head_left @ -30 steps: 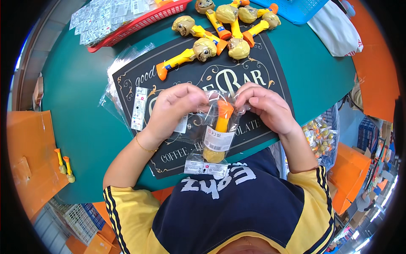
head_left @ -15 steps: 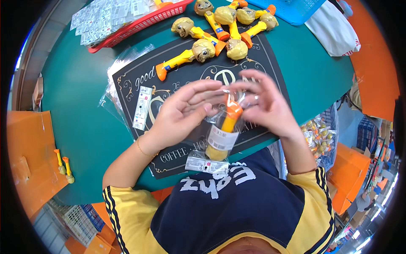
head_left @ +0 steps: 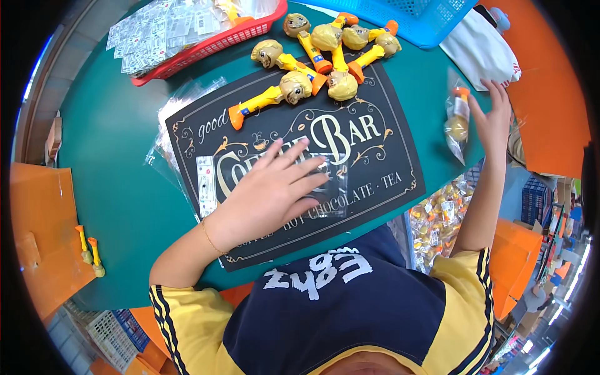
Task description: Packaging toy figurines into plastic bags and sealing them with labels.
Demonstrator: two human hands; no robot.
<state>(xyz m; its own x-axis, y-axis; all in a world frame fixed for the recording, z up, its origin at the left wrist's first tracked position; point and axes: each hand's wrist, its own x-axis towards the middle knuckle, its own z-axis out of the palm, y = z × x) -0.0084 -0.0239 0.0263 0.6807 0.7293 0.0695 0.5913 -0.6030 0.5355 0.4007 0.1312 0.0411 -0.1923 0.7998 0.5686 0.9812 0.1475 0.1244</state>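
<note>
My left hand [head_left: 272, 190] lies with fingers spread over a clear plastic bag [head_left: 337, 190] on a black printed placemat [head_left: 390, 159]. A printed paper strip [head_left: 206, 184] lies beside my left wrist. Out at the right side of the table, my right hand [head_left: 495, 119] has its fingers apart. Close by its thumb is a bagged toy figure [head_left: 458, 122] with an orange end and a yellowish head; whether they touch is hard to see. Several unbagged toy figures [head_left: 256, 100] with yellow bodies, orange feet and blond heads are heaped along the placemat's far edge.
A red basket [head_left: 215, 47] of printed packets stands at the far left, a blue basket [head_left: 431, 25] at the far right. Clear bags [head_left: 172, 112] lie left of the placemat. Many bagged figures [head_left: 437, 219] fill a container below the table's right edge. Two figures [head_left: 94, 256] rest by an orange box.
The bagged figure has gone from between my hands to the table's right side, with my right hand beside it. My left hand has come down onto a clear bag on the placemat.
</note>
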